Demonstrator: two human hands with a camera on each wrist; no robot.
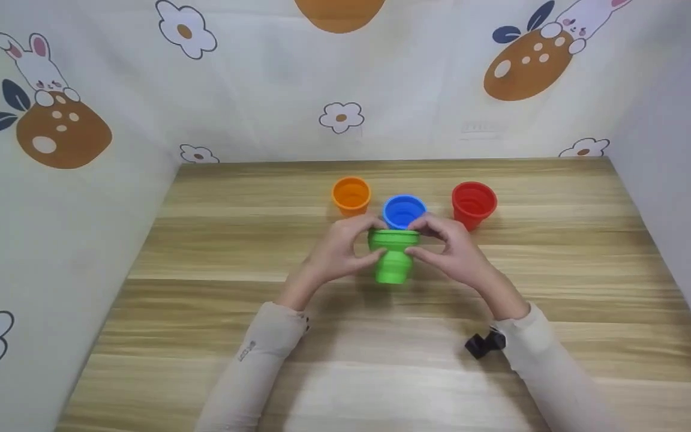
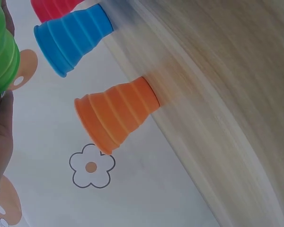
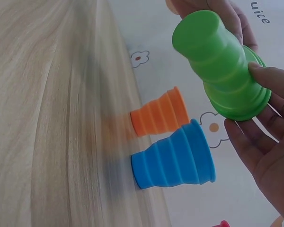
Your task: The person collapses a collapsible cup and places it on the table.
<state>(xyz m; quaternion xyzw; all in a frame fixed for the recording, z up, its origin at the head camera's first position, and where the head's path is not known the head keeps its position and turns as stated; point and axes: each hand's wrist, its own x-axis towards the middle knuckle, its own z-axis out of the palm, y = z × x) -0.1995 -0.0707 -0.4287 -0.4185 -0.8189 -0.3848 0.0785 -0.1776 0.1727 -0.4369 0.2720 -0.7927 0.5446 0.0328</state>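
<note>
A green collapsible cup [image 1: 393, 258] is held up off the table between both hands, its wide rim toward the back wall and its narrow base toward me. My left hand [image 1: 344, 249] pinches its left side with thumb and fingers. On the other side my right hand [image 1: 453, 252] grips near the rim, its thumb [image 3: 270, 78] on the ribbed wall. Just behind stands a blue cup [image 1: 404, 211], upright, partly hidden by the fingers and green cup. An orange cup [image 1: 351, 195] stands to its left and a red cup [image 1: 473, 203] to its right, both upright.
The wooden table [image 1: 201, 324] meets a wall covering [image 1: 261, 114] printed with flowers and rabbits at the back. A small black object [image 1: 482, 344] shows beside the right sleeve. The blue cup is the nearest standing cup to the hands.
</note>
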